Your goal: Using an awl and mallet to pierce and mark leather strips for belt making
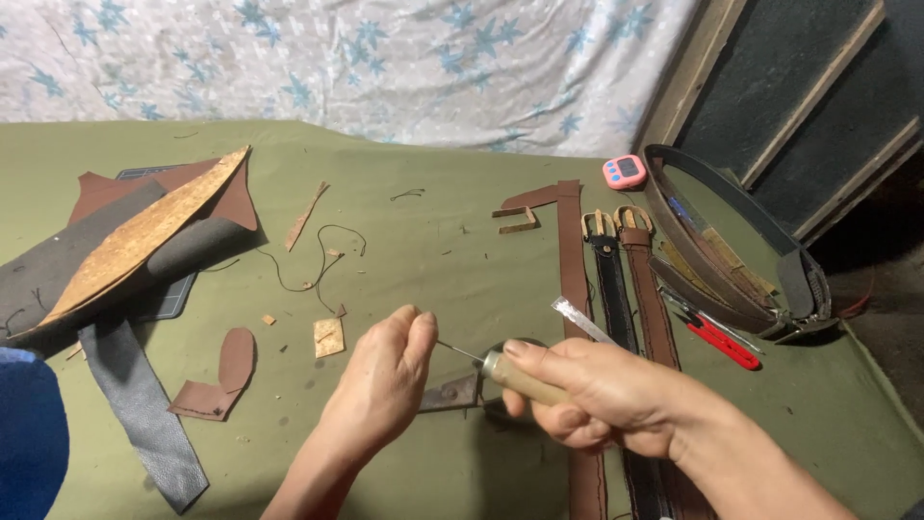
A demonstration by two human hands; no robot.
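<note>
Head view of a green work table strewn with leather. The right hand is closed around the pale handle of an awl, whose thin metal point runs left to the left hand. The left hand's thumb and forefinger are pinched together at the tip of that point; what they pinch, if anything besides the tip, is too small to tell. Just below the awl, between the two hands, a small dark leather piece lies on the table, partly hidden. A narrow silvery strip shows just above the right hand; whether the hand holds it cannot be told. To the right, three belts lie side by side, running from far to near: brown, black, brown, two with brass buckles at the far end. Farther right, a coiled belt rests on edge, with red snips beside it and a pink timer at the far side. To the left lie large leather scraps over a cutting mat, a grey strap, small brown cut-outs and a loose thread. A patterned cloth hangs behind.
</note>
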